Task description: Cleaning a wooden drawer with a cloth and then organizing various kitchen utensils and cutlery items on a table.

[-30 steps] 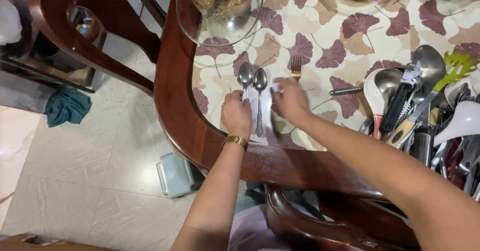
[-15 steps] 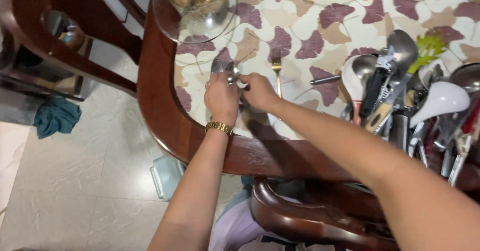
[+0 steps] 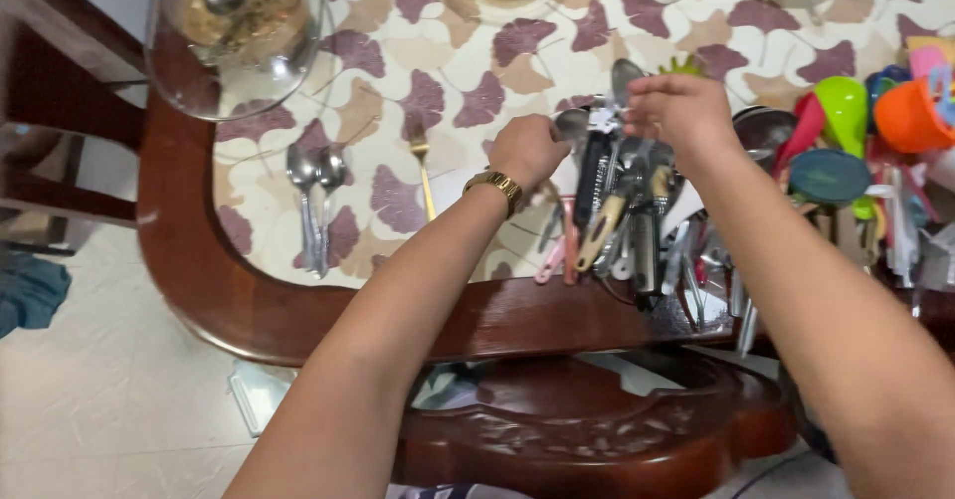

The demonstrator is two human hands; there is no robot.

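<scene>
My left hand (image 3: 527, 149) is at frame centre, fingers curled down into the left edge of the pile of utensils (image 3: 637, 220); can't tell if it has hold of anything. Gold watch (image 3: 496, 185) on that wrist. My right hand (image 3: 679, 111) hovers over the top of the pile, just right of centre, fingers bent and loosely pinched; whether it grips something I can't tell, it's blurred. The pile sits centre-right on the surface (image 3: 468, 51), which has a leaf-pattern cover: ladles, a black-handled tool, a wooden-handled one, pink handles, all tangled. Right of the pile, a green scoop (image 3: 844, 103) and an orange cup (image 3: 907, 116) at the right edge. Left of my hands, a gold fork (image 3: 422, 166) lies alone on the surface. Further left, two spoons (image 3: 315, 200) lie side by side, touching, bowls up-frame. Upper left, a glass lid (image 3: 234, 31) over a dish. A wooden chair back (image 3: 597, 429) is at the bottom centre.
</scene>
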